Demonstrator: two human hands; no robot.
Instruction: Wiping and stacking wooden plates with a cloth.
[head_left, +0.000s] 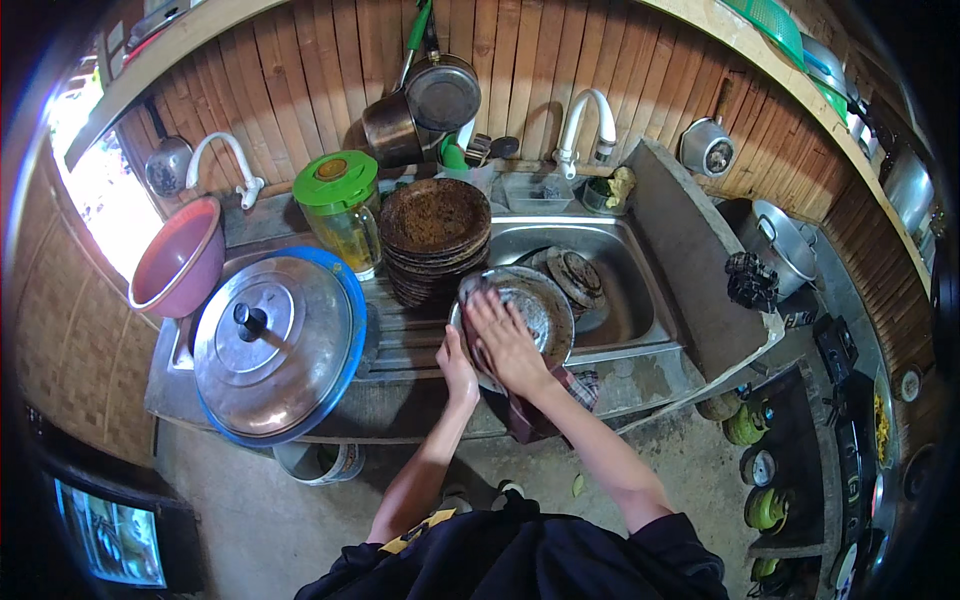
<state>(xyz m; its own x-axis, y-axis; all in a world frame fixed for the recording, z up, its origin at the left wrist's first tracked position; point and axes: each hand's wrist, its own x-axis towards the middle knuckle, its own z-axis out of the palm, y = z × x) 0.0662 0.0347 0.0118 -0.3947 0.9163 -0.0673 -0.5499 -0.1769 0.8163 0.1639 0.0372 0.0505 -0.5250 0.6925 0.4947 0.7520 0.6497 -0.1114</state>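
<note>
My left hand (457, 369) holds the left rim of a round metal basin (556, 300), tilted over the edge of the sink. Flat against the basin's inner left side lies my right hand (504, 334), with a dark cloth (476, 289) partly visible at its fingertips; how much cloth is under the palm is hidden. A checked cloth (583, 388) hangs at the counter's front edge under my right wrist. Behind the basin, a worn brown round piece (576, 276) rests in the steel sink (630, 300). A stack of brown bowls or plates (435, 217) stands on the drainboard.
A large metal lid (292, 382) on a blue-rimmed basin covers the left counter, beside a pink basin (176, 259) and a green-lidded pitcher (337, 195). A white faucet (589, 112) rises behind the sink; a concrete partition (690, 247) borders its right. Below stands a bucket (319, 461).
</note>
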